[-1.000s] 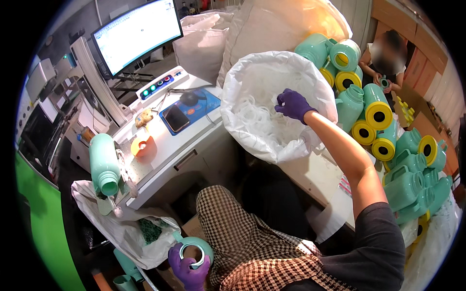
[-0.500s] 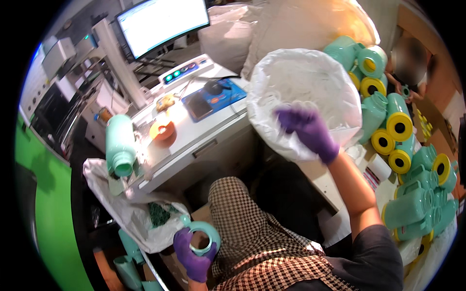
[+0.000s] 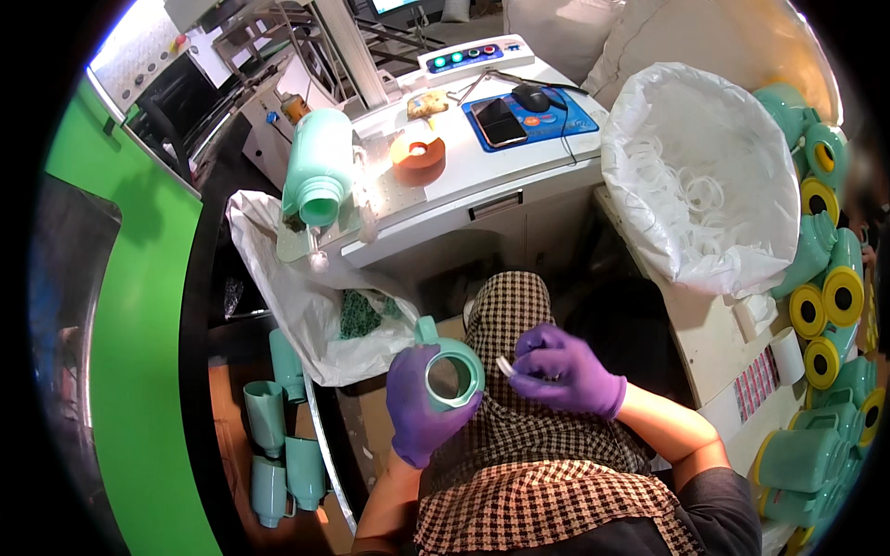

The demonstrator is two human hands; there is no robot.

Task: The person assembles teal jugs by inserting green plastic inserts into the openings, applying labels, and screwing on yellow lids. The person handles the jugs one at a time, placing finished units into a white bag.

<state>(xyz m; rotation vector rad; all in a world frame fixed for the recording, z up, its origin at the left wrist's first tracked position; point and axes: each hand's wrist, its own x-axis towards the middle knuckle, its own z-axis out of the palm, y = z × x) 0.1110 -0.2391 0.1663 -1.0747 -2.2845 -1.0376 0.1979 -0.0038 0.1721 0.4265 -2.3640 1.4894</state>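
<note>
My left hand, in a purple glove, is wrapped round a mint-green plastic jug. The jug's round open mouth faces up, and a handle sticks out on its far side. Just right of that mouth, my gloved right hand pinches a small white plastic ring between thumb and fingers. Ring and jug are apart. Many similar white rings lie in a bin lined with a white bag at the far right.
On the white bench, another mint-green jug lies in a fixture beside an orange round piece. A phone and a mouse rest on a blue mat. Jugs with yellow bases are stacked right; cut green pieces stand lower left.
My right hand has come back from over the bin to beside the jug, now with a white ring in its fingers. My left hand has raised the jug slightly. The view has shifted.
</note>
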